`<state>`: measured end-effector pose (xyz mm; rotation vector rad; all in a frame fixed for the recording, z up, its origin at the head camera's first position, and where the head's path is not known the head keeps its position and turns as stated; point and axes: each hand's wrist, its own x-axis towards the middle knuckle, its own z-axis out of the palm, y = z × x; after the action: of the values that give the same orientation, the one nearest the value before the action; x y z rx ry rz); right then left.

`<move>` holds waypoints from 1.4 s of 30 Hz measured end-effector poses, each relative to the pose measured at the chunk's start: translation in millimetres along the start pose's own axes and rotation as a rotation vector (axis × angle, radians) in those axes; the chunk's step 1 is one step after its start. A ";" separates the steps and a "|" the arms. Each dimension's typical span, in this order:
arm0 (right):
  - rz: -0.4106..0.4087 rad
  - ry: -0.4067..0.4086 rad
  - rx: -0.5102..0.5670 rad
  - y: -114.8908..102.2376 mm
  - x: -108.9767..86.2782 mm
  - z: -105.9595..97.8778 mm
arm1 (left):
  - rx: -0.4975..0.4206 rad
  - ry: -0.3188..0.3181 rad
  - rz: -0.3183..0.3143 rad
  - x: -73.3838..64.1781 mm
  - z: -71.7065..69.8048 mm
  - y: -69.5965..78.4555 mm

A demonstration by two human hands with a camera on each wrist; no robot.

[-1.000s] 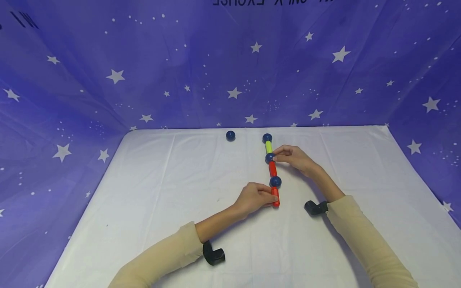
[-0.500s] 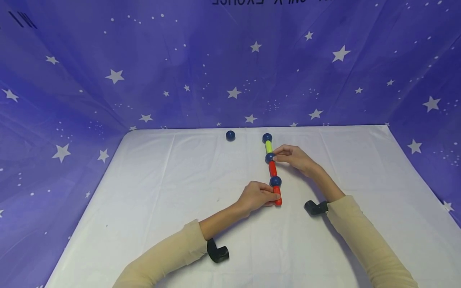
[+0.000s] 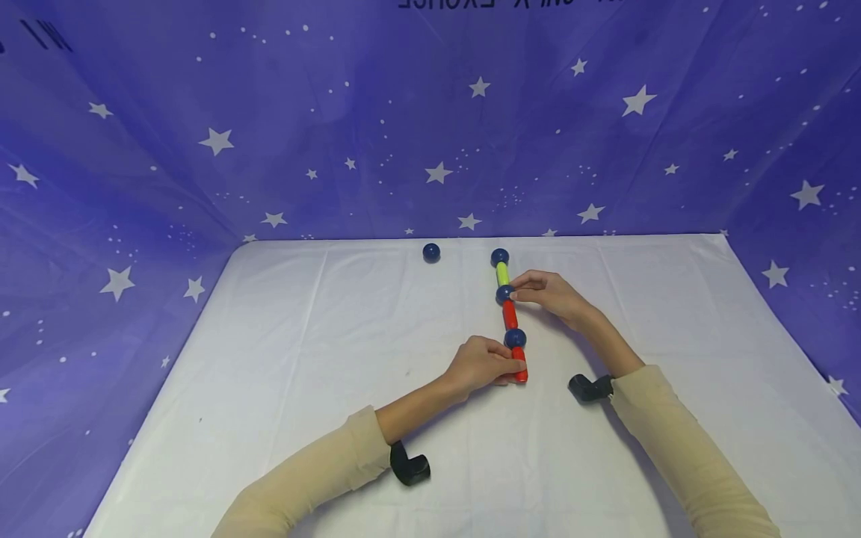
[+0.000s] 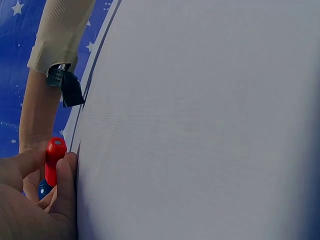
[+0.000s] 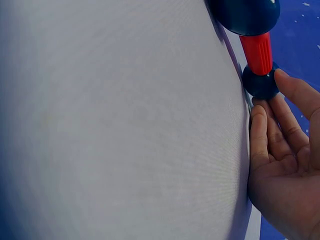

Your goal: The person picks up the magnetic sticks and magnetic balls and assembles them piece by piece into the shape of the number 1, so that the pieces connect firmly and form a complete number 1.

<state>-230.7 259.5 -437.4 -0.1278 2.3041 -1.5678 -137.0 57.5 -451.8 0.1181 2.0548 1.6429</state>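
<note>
A chain of magnetic rods and balls runs away from me over the white cloth. From its near end come a red rod (image 3: pixel 521 366), a blue ball (image 3: pixel 515 338), a second red rod (image 3: pixel 510 314), the middle blue ball (image 3: pixel 504 294), a yellow-green rod (image 3: pixel 503 273) and the far blue ball (image 3: pixel 500 257). My left hand (image 3: pixel 479 364) pinches the nearest red rod between thumb and fingers; the left wrist view shows that rod's end (image 4: pixel 57 145). With thumb and fingertips my right hand (image 3: pixel 553 296) holds the middle ball (image 5: pixel 261 84) from the right side.
One loose blue ball (image 3: pixel 431 252) lies near the table's back edge, left of the chain. A purple star-patterned curtain (image 3: pixel 377 134) rises behind and beside the table (image 3: pixel 323 329). Black wrist mounts (image 3: pixel 409 467) sit at both sleeves.
My left hand has shifted slightly right and away from me, swinging the near end of the nearest red rod rightward. The right hand and the rest of the chain stay put.
</note>
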 end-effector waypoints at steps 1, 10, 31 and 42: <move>-0.003 0.001 0.003 4.2 2.6 -0.6 | 0.004 0.001 0.000 0.0 0.0 0.5; -0.022 0.003 0.000 15.2 12.6 -2.2 | -0.001 -0.011 0.025 2.1 -0.1 0.1; 0.002 0.006 -0.003 16.3 13.3 -3.2 | 0.020 -0.005 0.087 -3.8 3.9 1.1; 0.015 0.005 -0.010 -0.3 1.6 0.9 | 0.042 -0.003 0.090 -3.7 4.4 -1.0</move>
<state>-231.9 258.2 -437.8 -0.1086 2.3121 -1.5505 -131.6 59.7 -452.1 0.2309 2.1105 1.6516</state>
